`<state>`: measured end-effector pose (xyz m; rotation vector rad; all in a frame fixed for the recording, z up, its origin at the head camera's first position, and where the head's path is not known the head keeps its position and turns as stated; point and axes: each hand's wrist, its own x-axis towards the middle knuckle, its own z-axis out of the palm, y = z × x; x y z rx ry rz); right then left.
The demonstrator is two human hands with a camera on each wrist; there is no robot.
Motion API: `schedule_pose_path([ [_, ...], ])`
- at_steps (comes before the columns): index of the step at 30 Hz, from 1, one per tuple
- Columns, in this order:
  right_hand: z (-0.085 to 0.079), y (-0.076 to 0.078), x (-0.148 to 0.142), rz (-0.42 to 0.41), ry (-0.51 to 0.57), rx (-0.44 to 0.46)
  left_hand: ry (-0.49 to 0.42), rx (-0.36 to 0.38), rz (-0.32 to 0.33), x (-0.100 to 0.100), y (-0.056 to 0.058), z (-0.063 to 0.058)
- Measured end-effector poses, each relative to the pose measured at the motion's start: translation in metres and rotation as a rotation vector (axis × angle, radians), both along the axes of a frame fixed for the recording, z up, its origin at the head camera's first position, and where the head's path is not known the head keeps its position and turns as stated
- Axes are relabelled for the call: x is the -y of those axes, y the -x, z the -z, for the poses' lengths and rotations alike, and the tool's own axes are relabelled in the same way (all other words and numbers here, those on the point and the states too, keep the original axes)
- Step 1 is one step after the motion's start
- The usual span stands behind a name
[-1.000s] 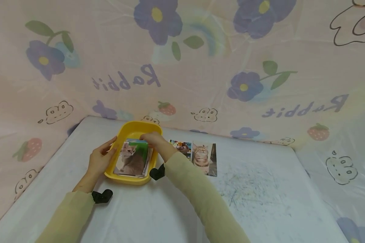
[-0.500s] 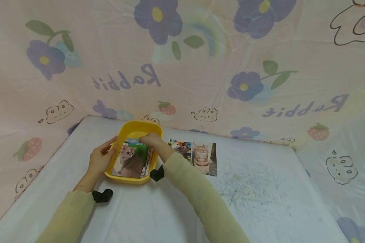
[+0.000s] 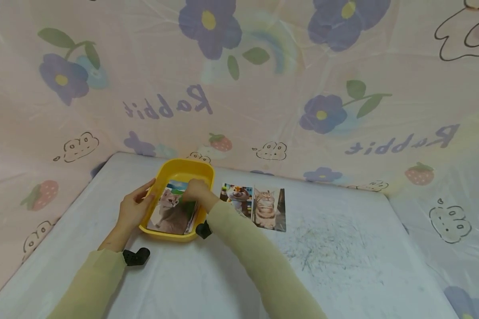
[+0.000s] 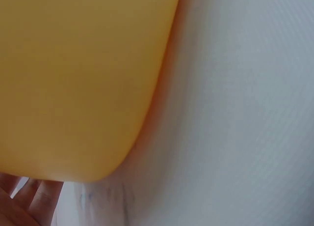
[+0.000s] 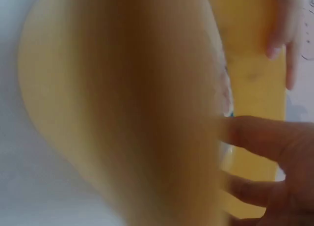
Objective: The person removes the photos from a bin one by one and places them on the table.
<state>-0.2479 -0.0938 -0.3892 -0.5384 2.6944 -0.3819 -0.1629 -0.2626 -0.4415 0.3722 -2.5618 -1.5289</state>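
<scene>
A shallow yellow plastic tray (image 3: 183,170) stands on the table with a stack of photos inside. On top lies a photo of a grey-brown cat (image 3: 169,218); past its upper edge shows a blue-sky photo (image 3: 177,184). My left hand (image 3: 135,208) grips the tray's left side, thumb at the rim. In the left wrist view its fingers (image 4: 45,199) show below the yellow wall. My right hand (image 3: 197,191) reaches into the tray over the stack's upper right corner. The tray wall hides its fingertips in the right wrist view, so I cannot tell whether they pinch a photo.
Right of the tray, two photos lie side by side on the white table (image 3: 207,274): a cartoon animal (image 3: 237,197) and a ginger cat with closed eyes (image 3: 265,210). Dark scuff marks (image 3: 327,243) spread over the table further right. Patterned cloth (image 3: 239,115) hangs behind.
My right hand has moved slightly left, over the cat photo's upper right corner. That photo has shifted a little in the stack, showing more of the blue-sky photo. My left hand stays on the tray.
</scene>
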Motion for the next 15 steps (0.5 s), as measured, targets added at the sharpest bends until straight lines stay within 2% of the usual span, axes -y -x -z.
schedule_pose_path([
  [4, -0.0006, -0.0039, 0.0021, 0.021, -0.053, 0.012, -0.019, 0.002, 0.009, -0.0006, -0.0002, -0.0002],
  [6, -0.0008, -0.0049, 0.0026, 0.04, -0.044, 0.017, -0.024, 0.007, 0.007, -0.001, 0.0, -0.0001],
  [10, 0.0002, -0.0041, 0.0013, 0.069, 0.021, 0.016, -0.028, 0.018, 0.001, -0.0012, 0.0005, 0.0009],
  [15, 0.003, -0.0022, -0.0028, 0.096, 0.188, 0.05, -0.031, 0.018, -0.001, 0.0002, -0.0003, 0.0014],
])
